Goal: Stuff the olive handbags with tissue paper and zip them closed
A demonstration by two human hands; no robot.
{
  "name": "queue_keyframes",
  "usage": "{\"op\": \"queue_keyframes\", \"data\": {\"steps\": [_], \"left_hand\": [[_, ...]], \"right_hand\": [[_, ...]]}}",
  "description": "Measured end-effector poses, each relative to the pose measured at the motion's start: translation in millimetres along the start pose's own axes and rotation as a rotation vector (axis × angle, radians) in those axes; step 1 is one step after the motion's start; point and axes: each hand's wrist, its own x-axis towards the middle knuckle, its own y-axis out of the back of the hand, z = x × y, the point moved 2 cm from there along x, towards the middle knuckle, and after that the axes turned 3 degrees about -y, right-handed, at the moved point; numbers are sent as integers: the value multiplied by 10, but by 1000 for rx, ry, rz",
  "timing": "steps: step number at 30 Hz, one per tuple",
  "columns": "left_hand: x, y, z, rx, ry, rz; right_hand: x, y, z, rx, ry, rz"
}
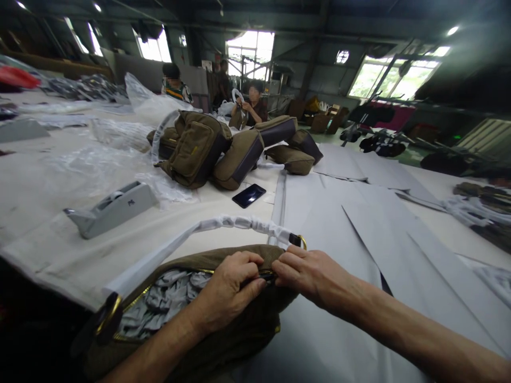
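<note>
An olive-brown handbag [239,335] lies before me at the table's near edge, its brass zipper part open. Crumpled grey-white stuffing [167,298] shows through the gap. The handle [235,222], wrapped in white, arches behind the opening and joins a brass ring on the right. My left hand [231,287] is closed on the zipper edge, thumb and fingers pinched together. Close beside it, my right hand [303,271] grips the bag's right end, by the end of the zipper. The zipper pull is hidden by my fingers.
Several finished-looking olive bags [195,149] are heaped farther back. In front of them lies a black phone [249,196]. A grey tape dispenser [114,208] stands at left, near clear plastic wrapping [96,165]. Large grey sheets [339,234] cover the right side. Other people [255,109] sit beyond.
</note>
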Motion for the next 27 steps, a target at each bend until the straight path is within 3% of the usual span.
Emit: {"op": "queue_keyframes", "data": {"steps": [4,10,14,17,20,23,27], "left_hand": [[-113,23,33,199,-80,4],[-204,6,132,651,-221,50],[-187,-1,98,560,-129,85],[-171,43,64,446,-56,83],[-201,100,111,355,-10,37],[-317,133,185,478,27,-62],[-472,170,137,763,84,-173]], "right_hand": [[37,8,53,37,-65,-82],[57,61,-35,-8,-127,-59],[110,28,-373,-312,-244,48],[255,-84,-631,-416,-189,200],[442,-214,-609,-253,-190,70],[532,-238,-431,-73,-208,-97],[506,-168,-323,-20,-146,-51]]}}
